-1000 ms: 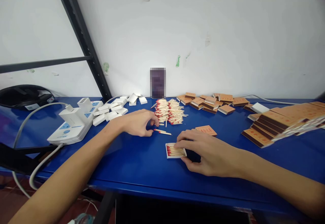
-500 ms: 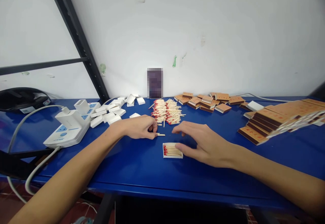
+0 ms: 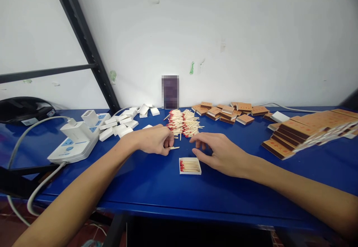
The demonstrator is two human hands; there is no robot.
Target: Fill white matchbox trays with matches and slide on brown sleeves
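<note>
A small white matchbox tray (image 3: 190, 166) lies on the blue table (image 3: 156, 187), holding several red-tipped matches. My left hand (image 3: 153, 139) rests just left of it, fingers pinched on a few matchsticks (image 3: 173, 148) that poke out to the right. My right hand (image 3: 216, 152) hovers behind and right of the tray with fingers spread, holding nothing; it covers an orange sleeve. A loose pile of matches (image 3: 183, 123) lies just beyond both hands.
Empty white trays (image 3: 123, 122) are heaped at the left by a white power strip (image 3: 75, 140) with cables. Orange matchbox sleeves (image 3: 229, 112) lie scattered at the back, stacked flat sleeves (image 3: 302, 131) at the right. A black frame post (image 3: 84, 41) slants at left.
My right hand came off the filled tray and moved back toward the match pile, fingers opening. My left hand gathered the loose matches on the table into its pinch.
</note>
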